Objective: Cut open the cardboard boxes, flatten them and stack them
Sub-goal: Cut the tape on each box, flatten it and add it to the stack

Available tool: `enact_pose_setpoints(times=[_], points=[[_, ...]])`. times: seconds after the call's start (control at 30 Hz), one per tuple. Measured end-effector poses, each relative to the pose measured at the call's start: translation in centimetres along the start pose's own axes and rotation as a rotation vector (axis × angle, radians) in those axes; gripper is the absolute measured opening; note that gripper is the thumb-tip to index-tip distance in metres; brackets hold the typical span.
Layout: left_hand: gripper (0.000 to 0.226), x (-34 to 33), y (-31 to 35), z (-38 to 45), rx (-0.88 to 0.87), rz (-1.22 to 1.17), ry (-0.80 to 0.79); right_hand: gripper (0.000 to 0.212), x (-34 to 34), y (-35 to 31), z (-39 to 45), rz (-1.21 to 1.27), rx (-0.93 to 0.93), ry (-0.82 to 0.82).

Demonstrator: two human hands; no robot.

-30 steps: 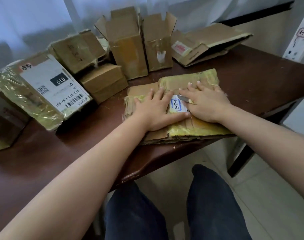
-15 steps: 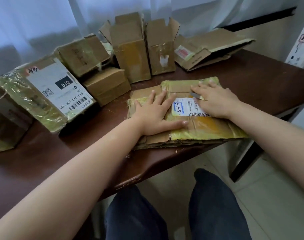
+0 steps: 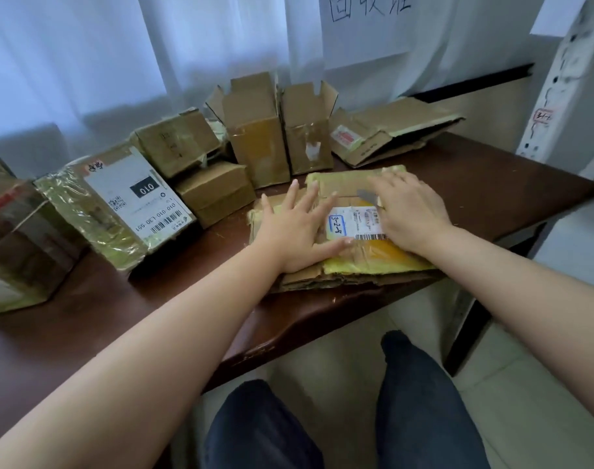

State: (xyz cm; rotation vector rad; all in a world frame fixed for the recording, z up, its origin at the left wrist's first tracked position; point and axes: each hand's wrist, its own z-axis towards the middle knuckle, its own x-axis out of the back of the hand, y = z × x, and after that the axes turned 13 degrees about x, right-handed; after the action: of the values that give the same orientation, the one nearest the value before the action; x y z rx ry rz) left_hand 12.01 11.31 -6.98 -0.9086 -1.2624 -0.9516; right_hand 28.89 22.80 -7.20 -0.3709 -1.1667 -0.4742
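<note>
Both hands, left hand (image 3: 297,235) flat, right hand (image 3: 412,216) holding a blade (image 3: 368,196), press one flattened box (image 3: 356,262); behind it several boxes (image 3: 255,143) stand uncut.

Daylight comes through the sheer white curtain (image 3: 86,55) behind, cool and bluish; I see it slightly blown out up top. Dark brown wooden table (image 3: 492,184) reads dim, soft sheen near its far right side. Glare on the yellow-green tape-wrapped cardboard box with the white label (image 3: 119,211). Soft shadows under the boxes fall toward me. Right hand (image 3: 414,214) motion-blurred, fingers (image 3: 387,184) smeared. Wide-angle bending at the edges, forearms stretched. Overall a bit soft and grainy.
</note>
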Motion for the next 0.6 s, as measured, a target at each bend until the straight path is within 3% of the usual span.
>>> enact_pose_setpoints(times=[0.13, 0.33, 0.4, 0.6], points=[[0.092, 2.4, -0.6, -1.0, 0.131, -0.161, 0.068, 0.027, 3.0, 0.4, -1.2, 0.008, -0.199, 0.059], [0.128, 2.4, -2.7, -2.6, 0.495, -0.372, -0.295, 0.033, 3.0, 0.5, -1.8, 0.034, -0.395, -0.228], [0.128, 2.0, -2.5, -2.8, 0.465, -0.440, -0.324, 0.038, 2.2, 0.0, -2.1, 0.100, -0.438, -0.261], [0.122, 2.5, -1.5, -1.7, 0.407, -0.493, -0.134, 0.048, 1.8, 0.6, -2.4, 0.132, -0.508, -0.176]])
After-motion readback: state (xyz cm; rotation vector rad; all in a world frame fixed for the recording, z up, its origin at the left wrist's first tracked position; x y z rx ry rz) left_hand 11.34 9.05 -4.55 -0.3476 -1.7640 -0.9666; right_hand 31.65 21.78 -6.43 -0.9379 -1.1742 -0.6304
